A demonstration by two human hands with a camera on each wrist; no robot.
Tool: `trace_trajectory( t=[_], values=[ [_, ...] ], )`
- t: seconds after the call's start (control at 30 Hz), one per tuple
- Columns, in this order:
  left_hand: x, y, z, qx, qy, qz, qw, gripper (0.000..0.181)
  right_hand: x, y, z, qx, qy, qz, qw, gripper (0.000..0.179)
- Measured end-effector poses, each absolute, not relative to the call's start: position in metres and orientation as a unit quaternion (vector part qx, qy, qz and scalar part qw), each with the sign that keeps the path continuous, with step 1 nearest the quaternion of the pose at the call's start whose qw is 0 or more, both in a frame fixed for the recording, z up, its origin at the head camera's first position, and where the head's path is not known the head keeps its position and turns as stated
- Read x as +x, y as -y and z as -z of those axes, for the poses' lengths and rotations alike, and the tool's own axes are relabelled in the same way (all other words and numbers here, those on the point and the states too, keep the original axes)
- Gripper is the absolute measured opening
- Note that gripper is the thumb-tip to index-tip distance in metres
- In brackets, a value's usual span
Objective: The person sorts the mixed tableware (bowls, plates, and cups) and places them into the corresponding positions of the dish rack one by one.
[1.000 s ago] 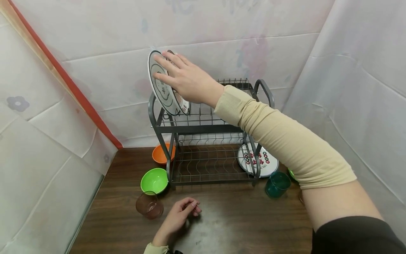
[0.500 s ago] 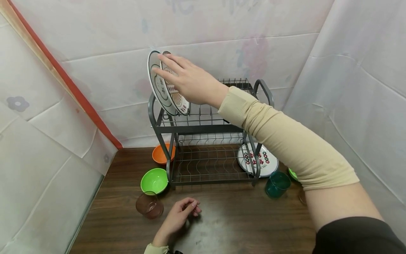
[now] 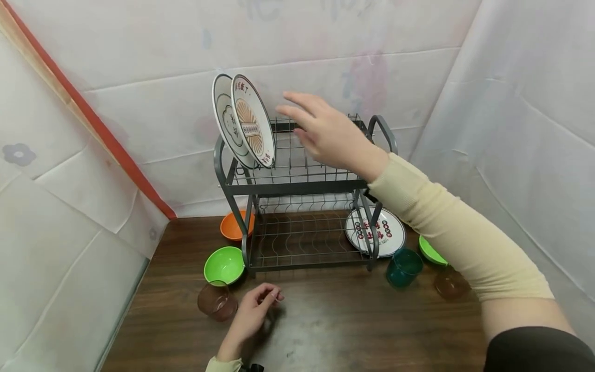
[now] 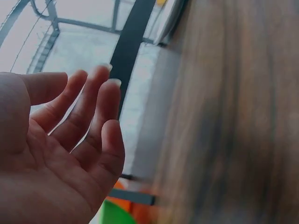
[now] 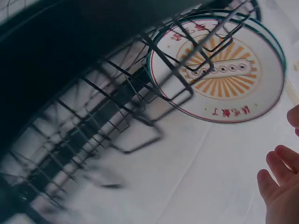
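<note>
Two patterned plates stand on edge, side by side, at the left end of the upper tier of a dark two-tier dish rack. The nearer one, a plate with an orange sunburst, partly covers the plate with green rings. My right hand hovers over the upper tier, right of the plates and apart from them, fingers loosely spread and holding nothing. My left hand rests on the table in front of the rack, its fingers loosely curved around nothing, as the left wrist view also shows in the palm.
Left of the rack are an orange bowl, a green bowl and a brownish glass. On the right lie a white plate with red print, a teal glass, another green bowl and another brownish glass.
My right hand has come off the plates and moved right, leaving both standing in the rack. The left hand has barely moved.
</note>
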State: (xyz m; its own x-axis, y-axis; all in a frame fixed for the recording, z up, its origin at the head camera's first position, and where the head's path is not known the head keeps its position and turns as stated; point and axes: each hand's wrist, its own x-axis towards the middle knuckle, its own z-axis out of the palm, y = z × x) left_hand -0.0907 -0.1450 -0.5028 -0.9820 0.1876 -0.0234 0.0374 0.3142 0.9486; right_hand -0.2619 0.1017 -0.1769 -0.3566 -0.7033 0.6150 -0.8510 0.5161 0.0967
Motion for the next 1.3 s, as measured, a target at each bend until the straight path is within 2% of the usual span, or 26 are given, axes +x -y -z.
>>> trace_trajectory(
  t=[0.17, 0.33, 0.47, 0.67, 0.8, 1.03, 1.3],
  values=[
    [-0.092, 0.15, 0.491, 0.061, -0.825, -0.561, 0.028, 0.018, -0.242, -0.147, 0.204, 0.485, 0.768, -0.161, 0.387, 0.035],
    [-0.092, 0.15, 0.487, 0.044, -0.824, -0.564, 0.024, 0.014, -0.219, -0.184, 0.236, 0.478, 0.723, -0.218, 0.448, 0.024],
    [-0.089, 0.148, 0.479, 0.032, -0.821, -0.57, 0.02, 0.012, -0.197, -0.213, 0.261, 0.432, 0.704, -0.262, 0.498, 0.022],
    [-0.085, 0.145, 0.459, 0.028, -0.822, -0.568, 0.016, 0.014, -0.178, -0.264, 0.296, 0.353, 0.763, -0.241, 0.485, 0.029],
    [-0.088, 0.146, 0.471, 0.036, -0.823, -0.566, 0.024, 0.013, -0.18, -0.292, 0.315, 0.287, 0.839, -0.206, 0.414, 0.02],
    [-0.092, 0.15, 0.49, 0.053, -0.822, -0.566, 0.031, 0.011, -0.202, -0.308, 0.339, 0.184, 0.952, -0.152, 0.193, 0.014],
    [-0.093, 0.144, 0.495, 0.081, -0.834, -0.545, 0.044, 0.017, -0.245, -0.303, 0.356, 0.133, 0.984, -0.115, 0.01, 0.026]
  ],
)
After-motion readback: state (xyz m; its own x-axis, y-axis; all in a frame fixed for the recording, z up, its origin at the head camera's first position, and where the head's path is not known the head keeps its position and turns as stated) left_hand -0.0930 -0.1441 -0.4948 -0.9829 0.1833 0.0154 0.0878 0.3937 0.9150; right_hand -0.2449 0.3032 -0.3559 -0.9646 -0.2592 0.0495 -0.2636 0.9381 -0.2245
